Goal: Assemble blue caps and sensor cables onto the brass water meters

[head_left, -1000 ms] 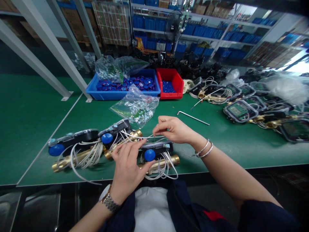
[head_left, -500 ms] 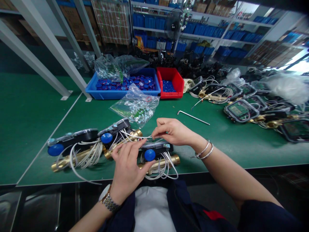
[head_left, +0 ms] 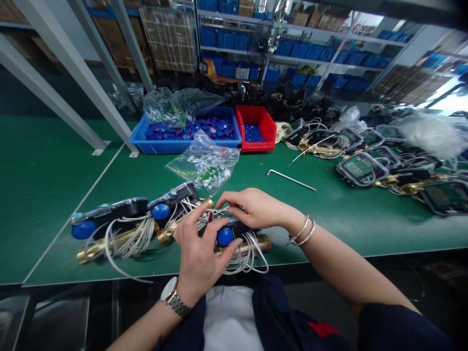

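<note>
A meter with a black housing, a blue round cap [head_left: 225,237] and a brass pipe body [head_left: 263,243] lies at the front of the bench. My left hand [head_left: 199,248] has its thumb and a finger closed about the cap side of this meter, another finger reaching toward a thin wire. Over the housing, my right hand [head_left: 256,209] is bent in a pinch on a white cable [head_left: 223,209]; its fingertips are partly hidden. Coiled white cables [head_left: 248,253] hang at the meter's front. Two similar meters [head_left: 109,219] lie to the left.
Behind my hands lies a clear bag of small parts [head_left: 208,163]. Farther back stand a blue bin [head_left: 183,146] of blue caps and a red bin [head_left: 258,146]. A hex key [head_left: 290,180] lies right of centre, with several meters [head_left: 361,168] piled beyond it.
My right hand has moved slightly left and lower over the meter. My left hand has shifted a little right, one finger now bent down above the blue cap.
</note>
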### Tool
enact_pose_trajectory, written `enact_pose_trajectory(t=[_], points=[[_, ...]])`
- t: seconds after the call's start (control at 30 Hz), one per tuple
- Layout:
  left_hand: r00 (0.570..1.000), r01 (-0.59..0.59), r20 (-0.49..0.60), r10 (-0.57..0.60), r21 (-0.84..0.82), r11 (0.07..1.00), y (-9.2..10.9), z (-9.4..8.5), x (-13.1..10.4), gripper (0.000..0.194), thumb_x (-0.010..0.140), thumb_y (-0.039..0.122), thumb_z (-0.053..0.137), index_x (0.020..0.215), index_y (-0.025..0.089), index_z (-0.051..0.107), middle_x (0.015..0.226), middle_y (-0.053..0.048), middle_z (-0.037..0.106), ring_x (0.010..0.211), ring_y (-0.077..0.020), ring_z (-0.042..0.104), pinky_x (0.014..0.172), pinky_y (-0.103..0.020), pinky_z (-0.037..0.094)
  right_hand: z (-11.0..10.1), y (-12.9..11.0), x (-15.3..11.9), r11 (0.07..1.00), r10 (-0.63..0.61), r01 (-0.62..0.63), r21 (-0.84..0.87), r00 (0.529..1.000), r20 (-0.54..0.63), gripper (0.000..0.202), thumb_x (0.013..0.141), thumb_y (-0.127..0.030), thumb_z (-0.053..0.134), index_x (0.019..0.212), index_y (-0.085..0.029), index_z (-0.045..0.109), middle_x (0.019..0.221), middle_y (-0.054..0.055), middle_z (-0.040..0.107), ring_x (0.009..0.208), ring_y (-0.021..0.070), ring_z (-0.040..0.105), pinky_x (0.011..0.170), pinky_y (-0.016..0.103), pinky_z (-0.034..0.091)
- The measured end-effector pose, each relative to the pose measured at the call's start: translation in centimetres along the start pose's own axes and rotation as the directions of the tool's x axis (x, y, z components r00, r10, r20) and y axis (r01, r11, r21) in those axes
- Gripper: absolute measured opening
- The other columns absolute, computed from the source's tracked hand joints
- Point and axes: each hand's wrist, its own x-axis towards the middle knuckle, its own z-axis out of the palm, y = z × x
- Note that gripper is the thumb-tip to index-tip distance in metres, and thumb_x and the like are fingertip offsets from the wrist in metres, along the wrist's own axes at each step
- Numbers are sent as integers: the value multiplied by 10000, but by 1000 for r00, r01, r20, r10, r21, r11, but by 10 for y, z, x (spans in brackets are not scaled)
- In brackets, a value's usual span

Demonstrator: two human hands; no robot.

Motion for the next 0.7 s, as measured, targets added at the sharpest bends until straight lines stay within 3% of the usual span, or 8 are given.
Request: enact_pose_trajectory(t=[0.13, 0.23, 0.33, 0.43, 0.57, 0.7], points=[[998, -27, -58, 28, 22, 999, 0, -5, 12, 173, 815, 322, 786, 985, 303, 758, 1408, -112, 461, 1285, -341, 479, 1061, -542, 376, -2, -5, 0, 1000, -11, 11, 2, 1000, 14, 278, 962, -163, 513, 1216, -212, 614, 780, -10, 641, 713, 138, 554, 659, 249, 308], [997, -74, -38, 73, -7, 997, -1, -9, 17, 112, 820, 271, 782, 912, 336, 777, 1353, -72, 534, 1233, -304, 520, 1039, -513, 402, -6, -2, -5, 999, -5, 6, 49, 1000, -15, 271, 958, -182, 555, 1220, -205, 620, 770, -18, 621, 699, 130, 539, 661, 247, 323], [993, -111, -38, 108, -72, 991, -1, -13, 17, 93, 825, 224, 773, 878, 300, 766, 1274, -67, 617, 1166, -276, 552, 996, -466, 439, -14, 7, -15, 994, 31, -16, 108, 990, -136, 190, 934, -222, 630, 1117, -196, 674, 728, -27, 579, 722, 133, 533, 716, 259, 368], [992, -118, 4, 124, -272, 955, 0, -18, 15, 77, 873, 175, 711, 843, 247, 713, 1148, -50, 711, 1061, -228, 608, 957, -411, 462, -21, 16, -29, 957, 126, -43, 285, 952, -278, 95, 925, -250, 650, 962, -174, 693, 748, -13, 591, 739, 131, 533, 742, 271, 404], [971, 27, 208, 115, -577, 816, 4, -22, 14, 98, 954, 177, 605, 897, 231, 665, 925, 5, 765, 833, -140, 673, 770, -287, 509, -20, 11, -47, 774, 237, 5, 634, 925, -297, 176, 911, -330, 688, 870, -163, 652, 802, 2, 618, 739, 121, 531, 711, 261, 424], [940, 151, 335, 68, -585, 797, 9, -24, 14, 73, 917, 241, 683, 848, 255, 704, 775, 46, 726, 693, -114, 634, 647, -257, 472, -11, -4, -66, 563, 372, -9, 826, 896, -244, 187, 905, -353, 708, 988, -185, 703, 851, 12, 646, 790, 132, 565, 755, 275, 454]])
